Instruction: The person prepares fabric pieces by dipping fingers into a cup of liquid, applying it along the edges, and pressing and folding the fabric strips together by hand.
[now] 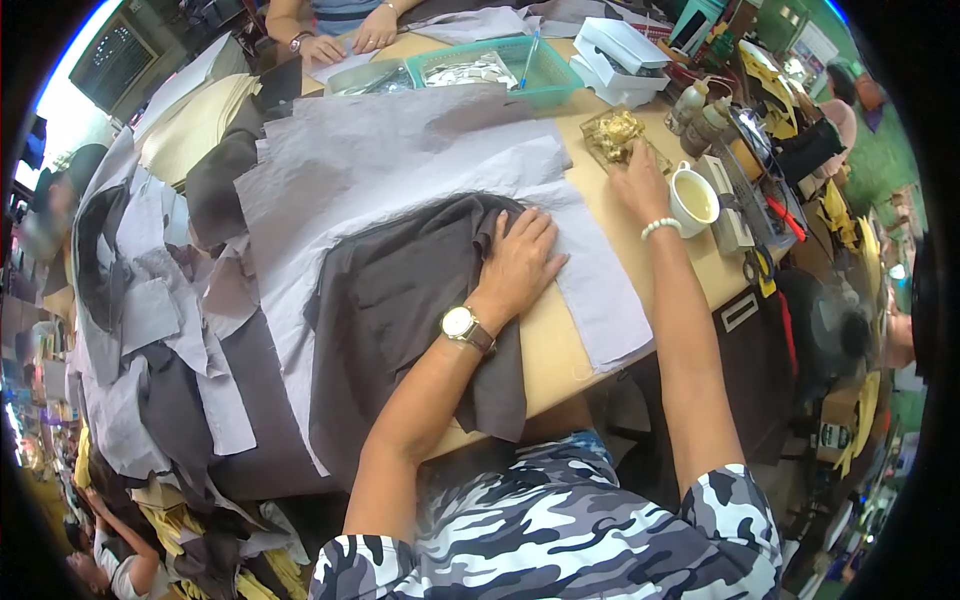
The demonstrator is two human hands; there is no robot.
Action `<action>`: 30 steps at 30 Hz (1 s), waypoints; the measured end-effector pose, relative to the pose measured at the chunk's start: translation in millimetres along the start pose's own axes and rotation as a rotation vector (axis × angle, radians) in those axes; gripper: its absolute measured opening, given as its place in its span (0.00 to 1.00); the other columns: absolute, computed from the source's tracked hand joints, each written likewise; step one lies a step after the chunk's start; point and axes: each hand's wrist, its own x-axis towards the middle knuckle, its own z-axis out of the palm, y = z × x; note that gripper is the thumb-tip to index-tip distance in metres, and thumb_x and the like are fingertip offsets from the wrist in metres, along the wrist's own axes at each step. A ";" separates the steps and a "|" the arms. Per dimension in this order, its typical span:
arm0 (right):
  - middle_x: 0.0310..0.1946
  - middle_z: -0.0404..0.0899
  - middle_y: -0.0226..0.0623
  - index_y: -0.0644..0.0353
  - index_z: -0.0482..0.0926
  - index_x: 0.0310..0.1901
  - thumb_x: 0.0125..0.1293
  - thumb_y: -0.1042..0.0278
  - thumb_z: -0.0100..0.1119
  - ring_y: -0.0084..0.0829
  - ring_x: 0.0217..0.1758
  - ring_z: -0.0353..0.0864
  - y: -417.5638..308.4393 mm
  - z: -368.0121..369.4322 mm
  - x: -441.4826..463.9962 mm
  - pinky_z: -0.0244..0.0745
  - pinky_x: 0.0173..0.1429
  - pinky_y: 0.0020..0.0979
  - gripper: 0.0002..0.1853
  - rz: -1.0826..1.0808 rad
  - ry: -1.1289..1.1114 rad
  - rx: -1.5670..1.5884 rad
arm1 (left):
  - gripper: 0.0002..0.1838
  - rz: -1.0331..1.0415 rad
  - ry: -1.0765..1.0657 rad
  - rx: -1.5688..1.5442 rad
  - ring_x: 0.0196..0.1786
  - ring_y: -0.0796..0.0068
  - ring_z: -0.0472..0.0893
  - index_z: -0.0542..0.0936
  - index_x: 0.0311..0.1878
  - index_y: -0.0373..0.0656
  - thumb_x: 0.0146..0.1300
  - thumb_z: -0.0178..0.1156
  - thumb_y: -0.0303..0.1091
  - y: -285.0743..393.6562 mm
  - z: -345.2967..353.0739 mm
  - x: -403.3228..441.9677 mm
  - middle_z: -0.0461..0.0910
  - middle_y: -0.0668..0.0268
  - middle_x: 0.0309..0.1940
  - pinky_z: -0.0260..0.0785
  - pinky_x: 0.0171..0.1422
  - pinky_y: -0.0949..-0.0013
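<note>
My left hand [517,262], with a watch at the wrist, lies flat with fingers spread on a dark grey cloth piece [395,290]. Under that piece, pale lilac-grey cloth layers [400,150] spread over the table. My right hand [640,185], wearing a bead bracelet, reaches to a small clear dish [596,150] of crumpled yellow, shiny material [620,127]. Its fingers are drawn together at the material's near side; what they pinch is hidden. A white cup [693,200] with pale contents stands just right of that hand.
A teal basket [555,85] with small white pieces and a pen sits at the back. Squeeze bottles [705,125], yellow-handled scissors [762,270] and a tool rack line the right edge. Cloth piles [150,300] hang at left. Across the table are another person's hands [345,40].
</note>
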 end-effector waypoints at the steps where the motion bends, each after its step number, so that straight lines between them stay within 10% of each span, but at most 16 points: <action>1: 0.56 0.68 0.54 0.66 0.66 0.53 0.56 0.59 0.56 0.54 0.55 0.74 -5.2 -0.9 2.4 0.70 0.57 0.47 0.26 0.027 0.006 0.003 | 0.23 -0.001 0.000 -0.005 0.67 0.58 0.66 0.76 0.53 0.38 0.61 0.60 0.44 0.1 -0.7 0.5 0.73 0.58 0.59 0.50 0.71 0.42; 12: 0.56 0.70 0.57 0.60 0.67 0.59 0.55 0.62 0.54 0.53 0.59 0.71 -3.0 21.8 4.4 0.67 0.62 0.45 0.29 0.169 0.146 0.268 | 0.21 -0.005 0.000 -0.037 0.67 0.58 0.66 0.78 0.52 0.38 0.60 0.61 0.43 -0.8 -1.7 1.5 0.74 0.58 0.58 0.51 0.70 0.41; 17: 0.61 0.63 0.61 0.55 0.36 0.74 0.50 0.68 0.52 0.59 0.58 0.70 -3.3 32.4 -10.5 0.69 0.60 0.47 0.50 0.072 0.227 0.293 | 0.21 -0.002 -0.015 -0.040 0.67 0.58 0.66 0.77 0.52 0.38 0.60 0.60 0.43 0.2 -6.2 1.7 0.75 0.58 0.57 0.52 0.70 0.41; 30: 0.51 0.68 0.47 0.67 0.51 0.70 0.64 0.61 0.51 0.45 0.54 0.74 -1.8 48.3 -8.6 0.71 0.55 0.41 0.36 -0.032 0.263 -0.275 | 0.21 0.009 0.005 -0.022 0.67 0.58 0.66 0.77 0.52 0.38 0.60 0.61 0.43 0.4 -1.0 2.4 0.74 0.58 0.58 0.52 0.69 0.41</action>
